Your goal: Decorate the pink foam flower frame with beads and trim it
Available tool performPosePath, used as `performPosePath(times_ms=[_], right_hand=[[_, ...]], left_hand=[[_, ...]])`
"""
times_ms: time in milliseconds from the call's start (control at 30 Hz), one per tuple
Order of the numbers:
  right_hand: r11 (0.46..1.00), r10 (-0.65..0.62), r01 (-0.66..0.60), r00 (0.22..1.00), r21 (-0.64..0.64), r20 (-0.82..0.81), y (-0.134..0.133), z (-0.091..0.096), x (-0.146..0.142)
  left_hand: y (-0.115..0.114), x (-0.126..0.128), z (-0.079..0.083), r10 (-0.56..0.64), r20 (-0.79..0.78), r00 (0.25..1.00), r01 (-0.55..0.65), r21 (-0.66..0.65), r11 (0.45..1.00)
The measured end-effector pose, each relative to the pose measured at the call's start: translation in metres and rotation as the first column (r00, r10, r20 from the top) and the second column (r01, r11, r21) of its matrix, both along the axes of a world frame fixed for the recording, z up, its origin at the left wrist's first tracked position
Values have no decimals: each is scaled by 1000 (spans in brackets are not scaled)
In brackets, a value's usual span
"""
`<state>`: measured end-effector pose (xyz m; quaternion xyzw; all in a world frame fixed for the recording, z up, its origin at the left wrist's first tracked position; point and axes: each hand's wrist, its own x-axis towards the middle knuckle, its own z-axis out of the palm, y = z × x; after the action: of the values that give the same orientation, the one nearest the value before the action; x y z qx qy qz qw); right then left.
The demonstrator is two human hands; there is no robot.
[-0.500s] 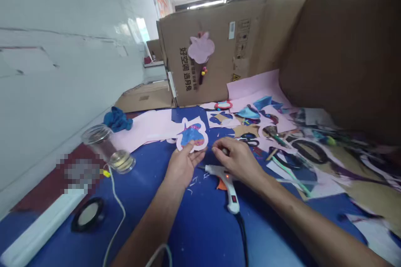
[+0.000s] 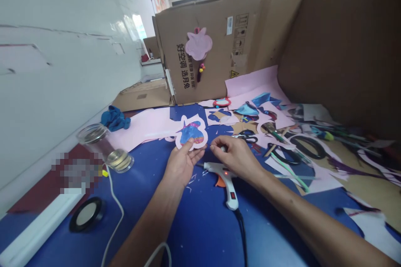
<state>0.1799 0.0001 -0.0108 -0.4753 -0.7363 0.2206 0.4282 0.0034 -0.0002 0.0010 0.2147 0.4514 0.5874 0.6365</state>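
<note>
My left hand (image 2: pixel 181 162) pinches the lower edge of a pink paper cutout (image 2: pixel 191 133) with a blue and magenta shape glued on it, holding it just above the blue table (image 2: pixel 200 225). My right hand (image 2: pixel 234 154) is curled beside it, fingertips pinched on something small that I cannot make out. A white hot glue gun (image 2: pixel 223 179) with a lit red lamp lies on the table right under my right hand, its black cord running toward me.
A glass jar (image 2: pixel 103 146) lies on its side at the left, near a round black lid (image 2: pixel 86 215) and a white cable (image 2: pixel 115 217). Scissors (image 2: pixel 247 137), paper scraps and pink sheets (image 2: pixel 250 87) crowd the right. Cardboard boxes (image 2: pixel 219 41) wall off the back and right.
Both hands and the cutout sit almost where they were. The view has shifted slightly; nothing was picked up or let go.
</note>
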Motion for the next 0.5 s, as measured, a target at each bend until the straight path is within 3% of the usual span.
performPosePath(times_ms=[500], right_hand=[[999,-18,16,998,29,54,0,0,-1]], left_hand=[[-1,3,0,-2,-17,1000,2,4,1000]])
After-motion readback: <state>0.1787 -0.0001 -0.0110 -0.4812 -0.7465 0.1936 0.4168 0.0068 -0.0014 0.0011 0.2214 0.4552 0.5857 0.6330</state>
